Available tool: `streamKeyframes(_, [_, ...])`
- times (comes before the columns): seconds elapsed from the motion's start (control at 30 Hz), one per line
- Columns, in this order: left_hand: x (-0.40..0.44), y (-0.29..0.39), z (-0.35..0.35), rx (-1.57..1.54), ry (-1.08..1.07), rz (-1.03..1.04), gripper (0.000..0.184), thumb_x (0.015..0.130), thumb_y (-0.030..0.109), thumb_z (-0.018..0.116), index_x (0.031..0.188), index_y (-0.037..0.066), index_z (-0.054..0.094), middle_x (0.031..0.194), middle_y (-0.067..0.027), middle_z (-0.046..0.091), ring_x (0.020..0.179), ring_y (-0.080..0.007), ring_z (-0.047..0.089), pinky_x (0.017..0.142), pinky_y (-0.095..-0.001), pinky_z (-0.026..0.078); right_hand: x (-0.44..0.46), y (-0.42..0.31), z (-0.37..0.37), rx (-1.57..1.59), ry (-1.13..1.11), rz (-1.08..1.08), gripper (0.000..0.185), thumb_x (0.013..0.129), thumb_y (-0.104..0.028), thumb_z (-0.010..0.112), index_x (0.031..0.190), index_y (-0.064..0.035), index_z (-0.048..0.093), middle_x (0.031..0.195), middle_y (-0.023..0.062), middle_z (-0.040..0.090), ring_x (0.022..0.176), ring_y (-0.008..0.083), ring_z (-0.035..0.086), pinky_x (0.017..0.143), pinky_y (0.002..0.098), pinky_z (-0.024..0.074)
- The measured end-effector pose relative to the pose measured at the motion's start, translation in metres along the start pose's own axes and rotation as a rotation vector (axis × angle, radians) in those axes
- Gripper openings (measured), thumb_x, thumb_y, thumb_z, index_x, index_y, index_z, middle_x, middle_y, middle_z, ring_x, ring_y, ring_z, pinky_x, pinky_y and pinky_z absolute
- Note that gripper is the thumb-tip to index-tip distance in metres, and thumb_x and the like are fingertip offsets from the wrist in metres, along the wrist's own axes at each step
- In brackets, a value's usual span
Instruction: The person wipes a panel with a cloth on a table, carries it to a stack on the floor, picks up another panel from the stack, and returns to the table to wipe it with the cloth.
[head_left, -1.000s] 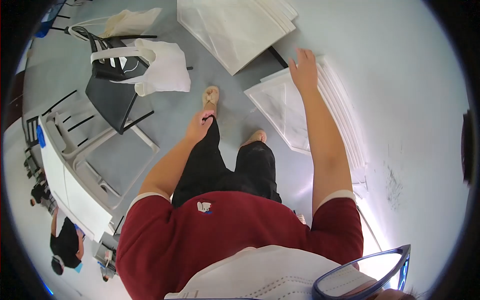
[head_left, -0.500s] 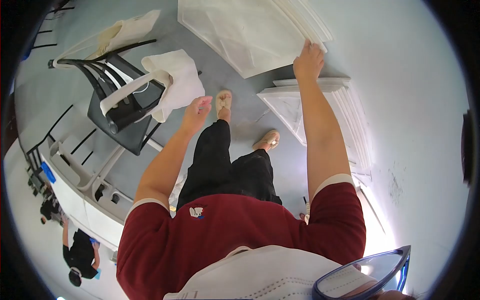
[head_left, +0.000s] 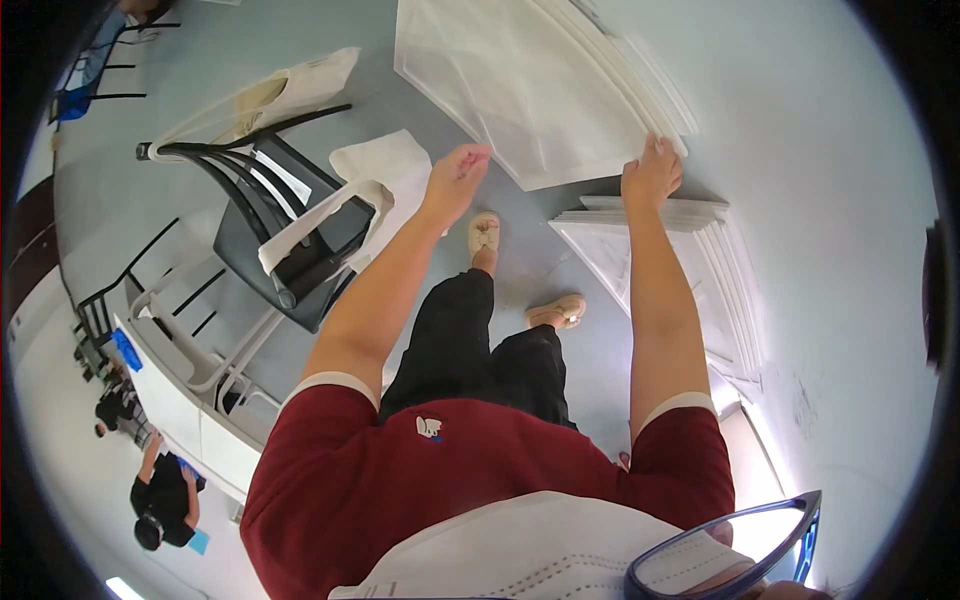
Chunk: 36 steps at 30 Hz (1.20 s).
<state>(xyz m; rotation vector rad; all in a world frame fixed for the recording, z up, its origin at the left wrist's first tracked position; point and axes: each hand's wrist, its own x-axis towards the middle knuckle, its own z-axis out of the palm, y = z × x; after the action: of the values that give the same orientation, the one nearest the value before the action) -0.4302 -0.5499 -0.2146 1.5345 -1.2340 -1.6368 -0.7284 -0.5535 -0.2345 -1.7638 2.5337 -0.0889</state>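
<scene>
The large pale panels (head_left: 530,85) are stacked face to face with their long edges roughly together, probably so that they take little room beside the wall (head_left: 820,200). The right hand (head_left: 652,180) is at their near corner, its fingers bent over the outer edge, a spot that would suit steadying or tugging the stack; the fingers look to be touching it, but whether the grip is really closed on a panel I cannot tell. The left hand (head_left: 458,185) has its fingers half curled beside the opposite edge, and overlaps it in this view; I cannot tell whether that grip touches the panel or is free. Just nearer the body, a second stack of white panels (head_left: 610,240) stands fanned at the edges, apparently leaning so that it stays up by itself. Of the containers, a white tote bag (head_left: 400,170) hangs by its handle over the back of the black chair (head_left: 250,250), perhaps to keep it off the floor; its inside is hidden. A cream bag (head_left: 320,82) is beyond the chair back, with a yellowish patch showing at its side, though what it holds is unclear. Farther off, a blue item (head_left: 127,350) lies on the white desk (head_left: 228,452), and a person in black (head_left: 165,495) is beside it
</scene>
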Motion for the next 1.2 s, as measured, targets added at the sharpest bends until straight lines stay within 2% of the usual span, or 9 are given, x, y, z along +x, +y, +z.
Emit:
streamKeyframes(0.27, [0.072, 0.013, -0.009, -0.093, 0.092, -0.027, 0.032, 0.086, 0.017, 0.057, 0.114, 0.004, 0.053, 0.096, -0.0015, 0.057, 0.081, -0.0079, 0.051, 0.07, -0.0205, 0.042, -0.023, -0.001, 0.005, -0.046, 0.11, -0.107, 0.047, 0.075, -0.012, 0.056, 0.121, -0.006, 0.051, 0.132, 0.0119, 0.041, 0.122, 0.0301, 0.034, 0.095, 0.05, 0.0283])
streamKeyframes(0.47, [0.125, 0.04, -0.043, -0.288, 0.326, -0.246, 0.056, 0.08, 0.032, 0.064, 0.125, 0.007, 0.041, 0.109, -0.0045, 0.048, 0.096, -0.0172, 0.048, 0.075, -0.0374, 0.045, -0.063, -0.007, -0.007, 0.449, 0.076, -0.149, 0.037, 0.076, -0.011, 0.058, 0.112, -0.0034, 0.055, 0.113, 0.0139, 0.053, 0.105, 0.0316, 0.048, 0.09, 0.0438, 0.0366])
streamKeyframes(0.57, [0.14, 0.064, -0.069, -0.251, 0.448, -0.351, 0.059, 0.079, 0.038, 0.065, 0.123, 0.006, 0.042, 0.114, -0.0077, 0.046, 0.099, -0.023, 0.047, 0.08, -0.043, 0.044, -0.088, -0.016, -0.018, 0.567, 0.045, -0.216, 0.028, 0.072, -0.004, 0.061, 0.1, -0.006, 0.058, 0.099, 0.0118, 0.057, 0.092, 0.032, 0.053, 0.081, 0.0403, 0.0428])
streamKeyframes(0.77, [0.138, 0.057, -0.115, -0.303, 0.486, -0.527, 0.055, 0.079, 0.03, 0.067, 0.121, 0.005, 0.043, 0.113, -0.0108, 0.047, 0.099, -0.0263, 0.051, 0.082, -0.043, 0.047, -0.139, -0.035, -0.037, 0.811, -0.191, -0.239, 0.022, 0.07, -0.003, 0.063, 0.091, -0.0069, 0.06, 0.09, 0.0107, 0.057, 0.087, 0.0312, 0.054, 0.077, 0.0396, 0.0445])
streamKeyframes(0.87, [0.126, 0.03, -0.126, -0.412, 0.503, -0.511, 0.043, 0.08, 0.015, 0.063, 0.117, 0.002, 0.046, 0.11, -0.013, 0.051, 0.097, -0.0271, 0.054, 0.079, -0.0415, 0.05, -0.156, -0.039, -0.027, 0.893, -0.234, -0.153, 0.023, 0.075, -0.01, 0.063, 0.097, -0.0052, 0.059, 0.094, 0.0118, 0.058, 0.089, 0.03, 0.055, 0.078, 0.037, 0.0452])
streamKeyframes(0.9, [0.124, 0.024, -0.132, -0.39, 0.517, -0.53, 0.042, 0.08, 0.012, 0.063, 0.117, 0.002, 0.046, 0.109, -0.013, 0.051, 0.098, -0.0271, 0.054, 0.079, -0.0415, 0.05, -0.161, -0.04, -0.021, 0.913, -0.231, -0.11, 0.025, 0.077, -0.013, 0.063, 0.1, -0.0044, 0.058, 0.097, 0.012, 0.058, 0.091, 0.0293, 0.056, 0.079, 0.0359, 0.0456])
streamKeyframes(1.0, [0.119, 0.006, -0.149, -0.352, 0.536, -0.567, 0.039, 0.078, 0.005, 0.061, 0.114, 0.002, 0.047, 0.108, -0.013, 0.052, 0.098, -0.0272, 0.054, 0.079, -0.0415, 0.05, -0.176, -0.051, 0.03, 1.082, -0.524, 0.87, 0.036, 0.084, -0.024, 0.06, 0.111, -0.0009, 0.052, 0.106, 0.0122, 0.057, 0.099, 0.0258, 0.055, 0.083, 0.033, 0.0457])
streamKeyframes(1.1, [0.122, -0.002, -0.156, -0.35, 0.53, -0.559, 0.039, 0.076, 0.002, 0.061, 0.113, 0.002, 0.047, 0.108, -0.0131, 0.052, 0.098, -0.0273, 0.054, 0.08, -0.0417, 0.049, -0.173, -0.039, 0.026, 1.901, -1.199, 1.444, 0.042, 0.088, -0.028, 0.056, 0.118, 0.0002, 0.047, 0.113, 0.0116, 0.055, 0.104, 0.023, 0.054, 0.084, 0.0335, 0.0468])
streamKeyframes(1.2, [0.118, -0.002, -0.157, -0.336, 0.578, -0.574, 0.038, 0.076, -0.001, 0.06, 0.112, 0.001, 0.048, 0.108, -0.0134, 0.052, 0.098, -0.0277, 0.054, 0.081, -0.0421, 0.049, -0.191, -0.046, 0.056, 2.033, -1.06, 1.552, 0.039, 0.088, -0.029, 0.056, 0.115, -0.0027, 0.049, 0.099, 0.0121, 0.06, 0.093, 0.0219, 0.06, 0.075, 0.0321, 0.0509])
